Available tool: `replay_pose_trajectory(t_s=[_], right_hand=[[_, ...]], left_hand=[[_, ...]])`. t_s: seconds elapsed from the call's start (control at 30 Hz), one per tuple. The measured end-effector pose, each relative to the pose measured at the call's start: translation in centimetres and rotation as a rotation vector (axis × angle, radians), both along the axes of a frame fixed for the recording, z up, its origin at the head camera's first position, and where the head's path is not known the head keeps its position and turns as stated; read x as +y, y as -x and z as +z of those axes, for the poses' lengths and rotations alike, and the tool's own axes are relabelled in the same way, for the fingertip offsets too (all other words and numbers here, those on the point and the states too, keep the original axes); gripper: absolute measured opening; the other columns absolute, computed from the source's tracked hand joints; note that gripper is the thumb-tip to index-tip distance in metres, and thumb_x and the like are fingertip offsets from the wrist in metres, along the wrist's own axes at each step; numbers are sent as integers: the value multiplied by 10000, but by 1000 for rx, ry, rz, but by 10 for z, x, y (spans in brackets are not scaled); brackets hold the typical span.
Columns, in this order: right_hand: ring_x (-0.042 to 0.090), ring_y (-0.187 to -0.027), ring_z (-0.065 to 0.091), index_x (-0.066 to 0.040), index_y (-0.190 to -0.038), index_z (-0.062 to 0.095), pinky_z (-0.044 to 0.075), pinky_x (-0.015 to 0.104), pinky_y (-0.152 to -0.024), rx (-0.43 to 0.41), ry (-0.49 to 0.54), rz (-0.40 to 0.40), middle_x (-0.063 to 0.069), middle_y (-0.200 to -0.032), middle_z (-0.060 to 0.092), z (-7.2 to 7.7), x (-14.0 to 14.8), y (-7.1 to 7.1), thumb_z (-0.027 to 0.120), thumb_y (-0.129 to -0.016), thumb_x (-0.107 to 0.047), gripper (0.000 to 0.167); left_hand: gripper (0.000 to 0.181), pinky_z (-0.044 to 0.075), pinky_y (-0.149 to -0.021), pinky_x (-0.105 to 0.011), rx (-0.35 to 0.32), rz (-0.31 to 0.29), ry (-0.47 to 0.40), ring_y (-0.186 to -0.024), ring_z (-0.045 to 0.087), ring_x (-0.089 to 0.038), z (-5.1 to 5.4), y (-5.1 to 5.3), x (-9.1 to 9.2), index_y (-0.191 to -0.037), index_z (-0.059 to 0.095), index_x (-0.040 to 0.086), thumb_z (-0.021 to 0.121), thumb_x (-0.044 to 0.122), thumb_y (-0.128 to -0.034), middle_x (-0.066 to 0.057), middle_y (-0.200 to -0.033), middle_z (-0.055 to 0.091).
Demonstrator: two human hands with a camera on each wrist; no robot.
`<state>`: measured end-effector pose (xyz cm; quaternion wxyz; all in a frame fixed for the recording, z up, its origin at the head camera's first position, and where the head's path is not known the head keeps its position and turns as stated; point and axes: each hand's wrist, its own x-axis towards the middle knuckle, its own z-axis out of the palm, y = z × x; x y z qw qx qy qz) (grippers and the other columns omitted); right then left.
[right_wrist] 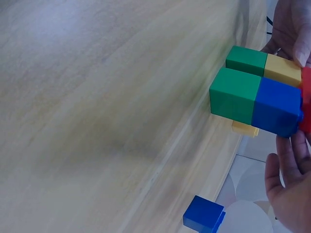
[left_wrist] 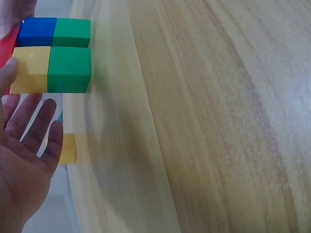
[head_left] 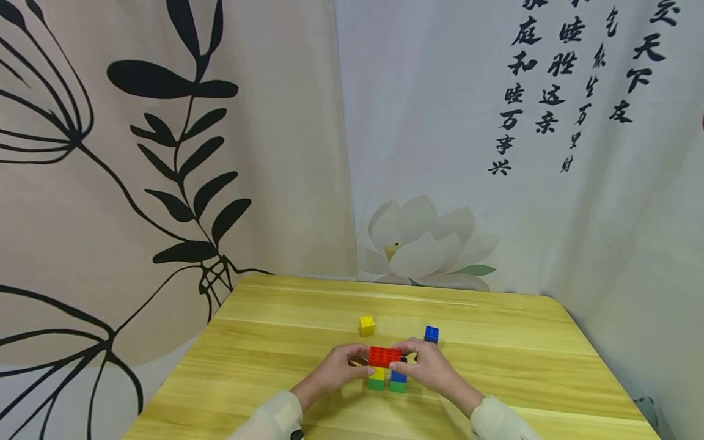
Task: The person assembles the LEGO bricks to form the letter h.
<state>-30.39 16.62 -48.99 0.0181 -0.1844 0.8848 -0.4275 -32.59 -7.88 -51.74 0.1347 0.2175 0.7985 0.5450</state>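
Your L hand (head_left: 342,365) & R hand (head_left: 431,368) pinch red rectangular plastic brick (head_left: 385,356) btwn them; yellow/green plastic cube stack (head_left: 376,379) nearer L, blue/green plastic cube stack (head_left: 398,381) nearer R.

A yellowish wood-grain table (head_left: 506,354) with rounded far corners stands before a beige cloth (head_left: 291,153) printed with leafy black stems (head_left: 148,79) on the left and a whitish cloth (head_left: 418,122) on the right bearing black Chinese characters (head_left: 522,63) above a pale lotus (head_left: 423,256), while light leaves a soft sheen (left_wrist: 301,121) across it.
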Motion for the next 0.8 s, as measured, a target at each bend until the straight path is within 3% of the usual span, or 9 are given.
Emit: replay_pose_trajectory(t_s=[0.37, 0.63, 0.8], right_hand=[[185, -961, 578, -151, -1099, 741, 468, 381, -767, 13, -13, -2, -68, -1032, 666, 1, 0, -1, 758, -881, -362, 305], [177, -947, 578, -171, -1082, 746, 464, 376, -758, 15, -12, -2, -73, -1029, 667, -1, 1, 1, 763, -875, -368, 287], [177, -944, 573, -173, -1090, 745, 456, 378, -758, -2, 5, 2, -73, -1029, 665, -2, 2, 1, 754, -883, -371, 287]], left_hand=[[299, 519, -832, -305, 19, -27, -1, -997, 630, -151, -3, 2, 0, -1198, 696, 144, 743, 204, -909, 50, -1084, 694], [406, 508, -854, -340, 42, -2, -21, -1055, 612, -173, 0, 1, 0, -1294, 644, 146, 699, 333, -938, 47, -1159, 674], [346, 514, -810, -317, 47, 0, -47, -996, 618, -158, 1, 1, 1, -1251, 685, 162, 665, 343, -958, 41, -1108, 692]])
